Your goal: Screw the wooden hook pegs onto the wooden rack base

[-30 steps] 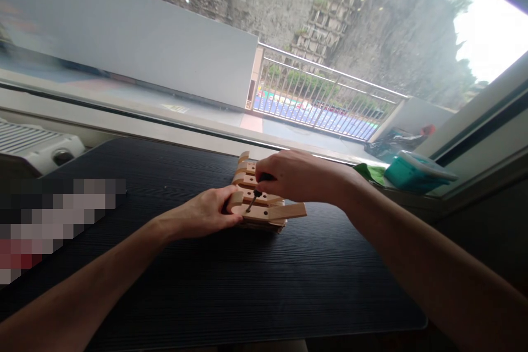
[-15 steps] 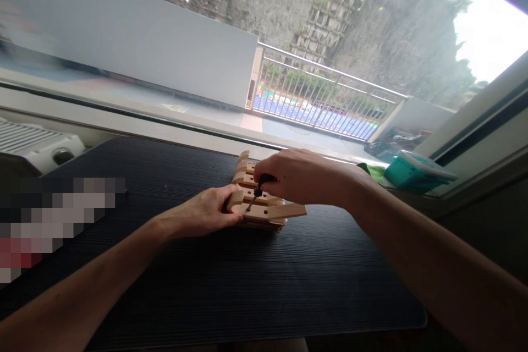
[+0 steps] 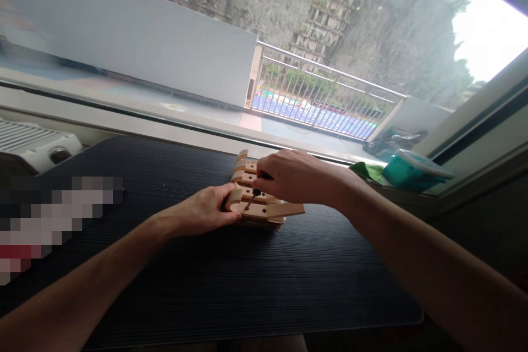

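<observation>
A screwdriver (image 3: 256, 192) with a dark handle is wrapped in the fingers of my right hand (image 3: 285, 175). Its shaft slants down, and the tip meets a hole near the left end of the closest slat on a wooden slatted piece (image 3: 256, 210). That piece has several parallel slats with dark holes, curved ends on the left and a flat end jutting out on the right. My left hand (image 3: 210, 206) grips the curved left end of the nearest slat between thumb and fingers. Part of the screwdriver's handle is hidden by my right hand.
The dark table (image 3: 231, 286) lies under the work, with a window and railing (image 3: 317, 93) beyond. To the right stand a teal container (image 3: 414, 171) and a green cloth (image 3: 367, 172). A white heater (image 3: 37, 146) is at the left, above a pixelated patch.
My right hand has turned slightly around the screwdriver handle, covering more of it. The tip stays at the same hole, and my left hand keeps its hold.
</observation>
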A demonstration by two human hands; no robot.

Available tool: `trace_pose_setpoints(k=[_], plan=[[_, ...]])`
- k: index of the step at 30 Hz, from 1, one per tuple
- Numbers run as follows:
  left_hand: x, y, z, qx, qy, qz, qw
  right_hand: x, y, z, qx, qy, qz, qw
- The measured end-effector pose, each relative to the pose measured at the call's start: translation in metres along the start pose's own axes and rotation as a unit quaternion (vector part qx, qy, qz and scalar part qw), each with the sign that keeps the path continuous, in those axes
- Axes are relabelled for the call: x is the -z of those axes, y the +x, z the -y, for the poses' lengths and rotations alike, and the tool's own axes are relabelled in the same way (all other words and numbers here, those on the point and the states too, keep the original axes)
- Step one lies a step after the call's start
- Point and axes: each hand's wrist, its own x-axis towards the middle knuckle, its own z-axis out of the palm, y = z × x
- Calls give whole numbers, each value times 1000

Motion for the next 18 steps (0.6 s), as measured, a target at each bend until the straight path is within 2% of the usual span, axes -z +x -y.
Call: trace_pose_setpoints(k=[4,10,18], plan=[[1,-1,1,-1,23,6,1000,8,-6,-1,-11,22,13,1000],[1,-2,0,5,32,0,999,11,-5,-2,38,35,11,999],[1,0,1,1,9,-3,1000,2,1,-2,3,26,-1,1000]])
